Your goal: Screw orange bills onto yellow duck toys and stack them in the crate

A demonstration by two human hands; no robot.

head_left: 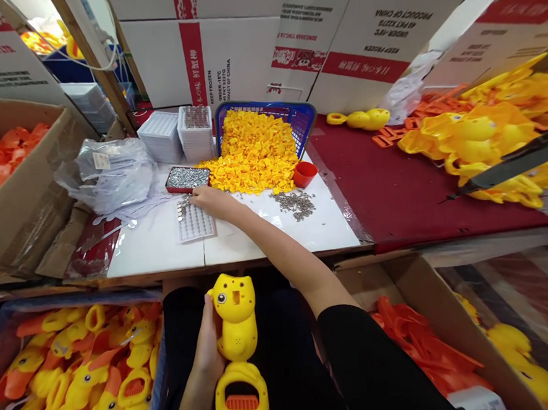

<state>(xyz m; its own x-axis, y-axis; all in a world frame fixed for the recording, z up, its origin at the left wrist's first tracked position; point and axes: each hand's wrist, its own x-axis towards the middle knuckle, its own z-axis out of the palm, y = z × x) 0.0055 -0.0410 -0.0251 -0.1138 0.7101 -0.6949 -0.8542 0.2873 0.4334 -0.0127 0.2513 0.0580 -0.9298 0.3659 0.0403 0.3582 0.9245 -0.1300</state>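
Observation:
My left hand point(207, 351) is wrapped round the side of a yellow duck-shaped toy point(238, 340), held upright above my lap. The toy has one eye, a square hole in its head and a ring handle with an orange grille. My right hand point(204, 200) reaches over the table to the top edge of a white tray point(196, 225) with round silver pieces along its left side. Its fingertips are pinched together; what they hold is too small to make out. Just behind them is a red tray of small metal parts point(187, 178).
A blue basket point(303, 119) spills small yellow parts point(257, 156). Near it are a red cup point(304, 174), scattered screws point(296, 203) and stacked white trays point(161, 136). A bin of duck toys point(80, 377) stands lower left; a box with orange parts point(416, 338) lower right.

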